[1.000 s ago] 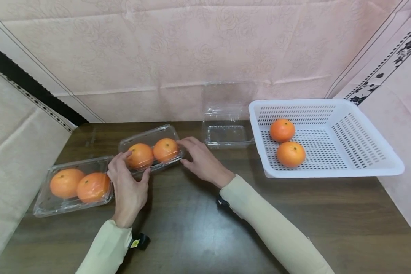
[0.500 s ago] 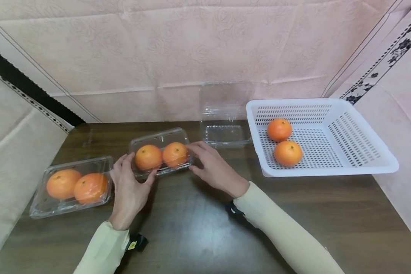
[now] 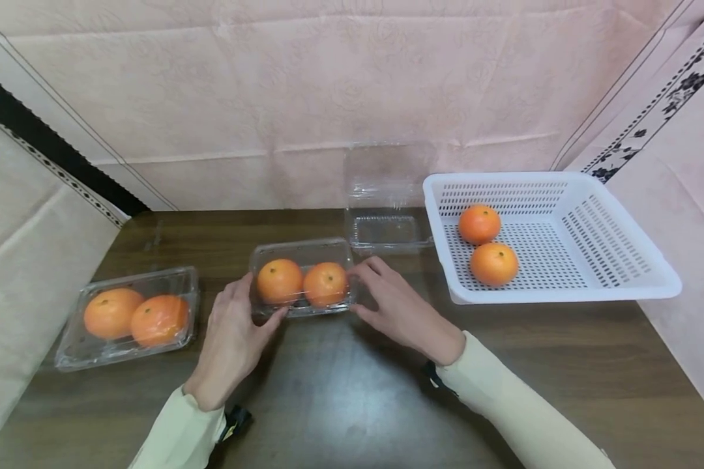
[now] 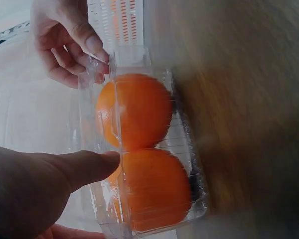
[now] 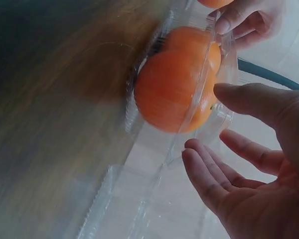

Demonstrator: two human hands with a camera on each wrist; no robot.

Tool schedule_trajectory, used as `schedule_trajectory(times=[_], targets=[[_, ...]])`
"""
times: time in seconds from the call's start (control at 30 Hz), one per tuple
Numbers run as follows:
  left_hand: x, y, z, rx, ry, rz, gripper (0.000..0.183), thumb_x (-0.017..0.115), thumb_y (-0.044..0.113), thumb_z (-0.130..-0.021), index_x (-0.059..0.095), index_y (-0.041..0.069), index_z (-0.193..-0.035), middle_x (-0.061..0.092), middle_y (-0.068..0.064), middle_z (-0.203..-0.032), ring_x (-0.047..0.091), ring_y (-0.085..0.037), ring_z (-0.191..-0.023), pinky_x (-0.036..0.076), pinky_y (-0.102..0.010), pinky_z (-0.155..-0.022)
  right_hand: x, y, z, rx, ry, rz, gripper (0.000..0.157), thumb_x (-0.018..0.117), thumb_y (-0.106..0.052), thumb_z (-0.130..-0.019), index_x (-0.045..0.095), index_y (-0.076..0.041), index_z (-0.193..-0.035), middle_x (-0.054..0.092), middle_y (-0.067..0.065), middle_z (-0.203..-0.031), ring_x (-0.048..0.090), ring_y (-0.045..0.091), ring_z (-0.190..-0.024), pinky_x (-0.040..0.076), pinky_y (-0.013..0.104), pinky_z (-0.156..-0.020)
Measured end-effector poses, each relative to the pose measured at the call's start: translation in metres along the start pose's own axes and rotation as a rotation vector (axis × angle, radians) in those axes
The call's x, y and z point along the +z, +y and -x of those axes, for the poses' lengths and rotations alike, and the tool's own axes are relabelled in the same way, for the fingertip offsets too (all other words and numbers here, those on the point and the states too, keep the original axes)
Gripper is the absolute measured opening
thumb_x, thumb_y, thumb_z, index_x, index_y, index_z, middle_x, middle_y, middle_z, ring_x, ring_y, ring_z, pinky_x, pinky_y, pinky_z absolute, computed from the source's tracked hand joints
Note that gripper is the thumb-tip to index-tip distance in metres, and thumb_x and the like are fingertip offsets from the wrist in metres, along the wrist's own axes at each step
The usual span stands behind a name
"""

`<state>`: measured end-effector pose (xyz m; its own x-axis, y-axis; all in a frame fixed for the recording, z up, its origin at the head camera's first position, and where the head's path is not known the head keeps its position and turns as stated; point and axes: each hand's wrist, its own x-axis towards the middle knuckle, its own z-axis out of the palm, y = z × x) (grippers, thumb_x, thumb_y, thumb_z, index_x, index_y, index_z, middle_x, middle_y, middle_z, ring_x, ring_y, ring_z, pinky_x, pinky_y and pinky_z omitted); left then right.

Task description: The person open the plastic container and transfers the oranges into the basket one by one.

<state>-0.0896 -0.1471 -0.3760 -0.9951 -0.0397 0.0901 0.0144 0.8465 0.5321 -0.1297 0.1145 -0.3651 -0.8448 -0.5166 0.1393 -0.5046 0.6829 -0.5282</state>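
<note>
A lidded clear plastic fruit box (image 3: pixel 299 248) with two oranges (image 3: pixel 279 282) inside sits on the dark wooden table, near the middle. My left hand (image 3: pixel 229 342) holds its left end, thumb at the front edge and fingers by the left side. At the right end, my right hand (image 3: pixel 401 312) holds the corner between thumb and fingers. Both oranges lie side by side under the lid. In the left wrist view, the left thumb (image 4: pixel 89 169) lies against the box's edge. The right thumb (image 5: pixel 249 99) reaches the lid's edge in the right wrist view.
Another lidded clear box (image 3: pixel 117 357) with two oranges stands at the left. Behind and to the right, an open clear box (image 3: pixel 387 231) has its lid upright against the cloth wall. A white perforated basket (image 3: pixel 569 298) at the right holds two oranges.
Both hands have shifted the held fruit box to the right and slightly nearer. It has turned from slanted to nearly straight and now stands farther from the left box.
</note>
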Motion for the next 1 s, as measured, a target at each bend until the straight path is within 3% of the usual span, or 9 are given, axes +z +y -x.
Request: schedule_trajectory(times=[0.2,0.47,0.6,0.83,1.0], targets=[[-0.004,0.007,0.006,0.077,0.003,-0.036,0.073,0.082,0.025,-0.087,0.049,-0.010,-0.142,0.057,-0.032,-0.135,0.056,-0.048,-0.124,0.050,-0.066,-0.103,-0.005,0.002,0.012,0.001,-0.041,0.042,0.061,0.086,-0.021,-0.084,0.057,-0.011,-0.137,0.058,0.005,-0.122,0.059,0.016,-0.100,0.061,0.028,-0.083],[-0.002,0.018,0.015,0.182,-0.006,-0.179,0.068,0.082,0.024,-0.086,0.053,-0.012,-0.136,0.064,-0.033,-0.124,0.065,-0.047,-0.112,0.060,-0.060,-0.090,-0.008,0.005,0.025,-0.053,-0.040,0.153,0.066,0.087,-0.027,-0.083,0.058,-0.016,-0.141,0.050,-0.001,-0.106,0.050,0.010,-0.088,0.048,0.016,-0.063],[0.004,0.023,0.019,0.270,0.006,-0.244,0.069,0.081,0.026,-0.086,0.054,-0.015,-0.136,0.066,-0.031,-0.122,0.069,-0.044,-0.106,0.064,-0.054,-0.084,-0.014,0.006,0.032,-0.092,0.002,0.250,0.060,0.088,-0.030,-0.080,0.063,-0.016,-0.133,0.049,-0.001,-0.107,0.047,0.011,-0.092,0.048,0.017,-0.063],[0.017,0.037,0.020,0.387,0.062,-0.284,0.062,0.081,0.023,-0.084,0.061,-0.016,-0.127,0.071,-0.027,-0.114,0.072,-0.037,-0.097,0.067,-0.045,-0.074,-0.028,0.008,0.045,-0.111,0.014,0.326,0.054,0.087,-0.031,-0.081,0.063,-0.015,-0.127,0.051,0.008,-0.142,0.056,0.012,-0.094,0.058,0.019,-0.068],[0.029,0.047,0.019,0.448,0.097,-0.335,0.055,0.079,0.020,-0.085,0.062,-0.016,-0.123,0.072,-0.023,-0.106,0.070,-0.032,-0.089,0.067,-0.039,-0.065,-0.037,0.013,0.050,-0.127,-0.011,0.376,0.053,0.085,-0.022,-0.081,0.062,-0.011,-0.127,0.056,0.011,-0.140,0.060,0.016,-0.100,0.062,0.026,-0.079]])
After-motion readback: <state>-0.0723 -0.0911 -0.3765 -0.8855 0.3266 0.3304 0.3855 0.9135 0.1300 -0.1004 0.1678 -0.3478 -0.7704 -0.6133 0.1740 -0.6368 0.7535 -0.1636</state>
